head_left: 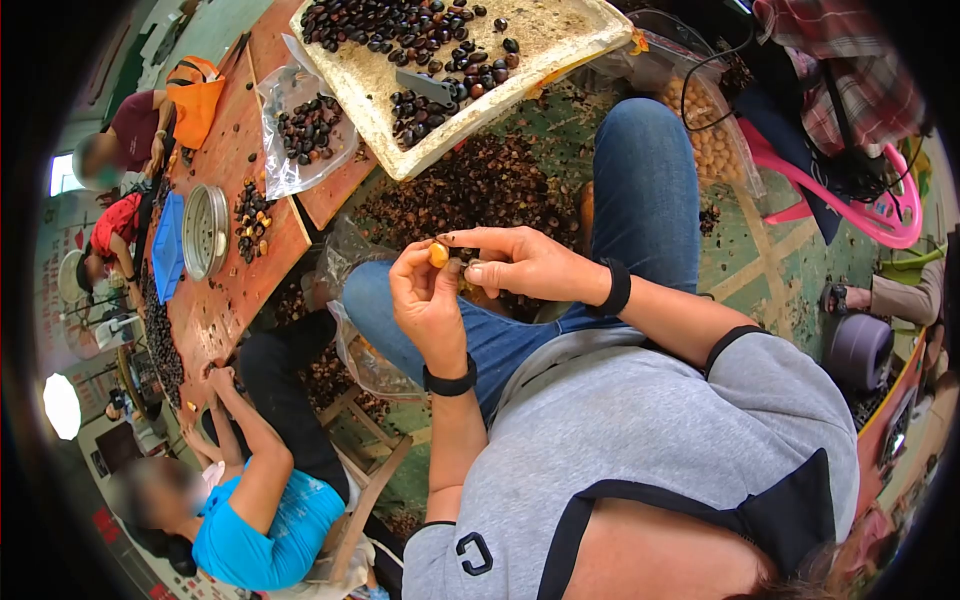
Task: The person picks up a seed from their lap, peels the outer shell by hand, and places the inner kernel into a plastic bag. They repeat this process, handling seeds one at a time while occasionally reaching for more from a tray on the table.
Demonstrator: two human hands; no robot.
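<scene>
My left hand [428, 290] pinches a small yellow peeled nut [439, 255] between thumb and fingers, above my lap. My right hand [525, 265] comes in from the right, its thumb and index finger bent close together beside the nut. Dark bits show at the right fingertips, but what they grip, if anything, is hidden. Ahead of my hands stands a pale foam tray [400, 160] with many dark brown nuts [380, 30] in it. A grey knife-like tool [425, 86] lies among those nuts.
Left of the tray, a wooden table [225, 310] bears a clear bag [310, 130] of dark nuts, a metal bowl [206, 232] and a blue tray [168, 245]. Shell scraps [470, 195] cover the floor. A bag of pale nuts [710, 140] lies beyond my knee. A co-worker [265, 510] sits at left.
</scene>
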